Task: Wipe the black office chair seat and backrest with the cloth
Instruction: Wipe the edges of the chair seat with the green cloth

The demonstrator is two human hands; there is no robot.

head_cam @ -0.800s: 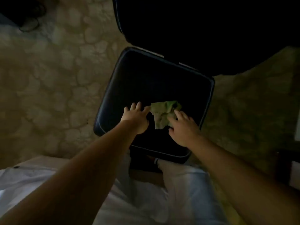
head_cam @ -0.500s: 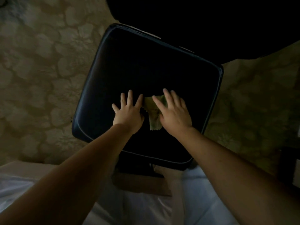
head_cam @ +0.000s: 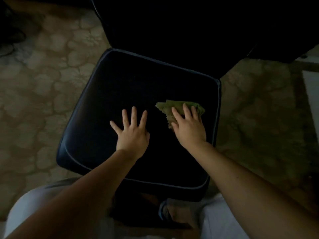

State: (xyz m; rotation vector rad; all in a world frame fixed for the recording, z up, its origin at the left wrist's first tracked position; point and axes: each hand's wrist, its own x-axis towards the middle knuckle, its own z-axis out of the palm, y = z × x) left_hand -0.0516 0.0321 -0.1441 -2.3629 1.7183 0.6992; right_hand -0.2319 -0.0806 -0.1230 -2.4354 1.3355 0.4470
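On the floor (head_cam: pixel 43 87), a dim surface patterned with pale, cloud-like blotches, stands a black office chair seen from straight above. Its backrest (head_cam: pixel 172 28) fills the upper middle of the view as a nearly featureless dark mass, too underlit to show any texture. Just below it lies the seat (head_cam: pixel 124 87), a square black cushion with rounded corners and a thin lighter piping round its edge, turned slightly so its left corner points toward the lower left. The person's legs, in light trousers (head_cam: pixel 25 214), frame the near edge of the seat, and both bare forearms reach forward over it. The left hand (head_cam: pixel 132 133) rests palm-down on the middle of the seat, its fingers (head_cam: pixel 133 114) straight and spread well apart, holding nothing. The right hand (head_cam: pixel 189 130) lies near the seat's right edge, pressing flat on the cloth (head_cam: pixel 174 107); its fingers (head_cam: pixel 186 111) look straight and close together on top of the fabric rather than curled round it, though the gloom makes this hard to confirm. The cloth is green and crumpled, lying on the right half of the seat, sticking out beyond the fingertips and to their left, well apart from the left hand.
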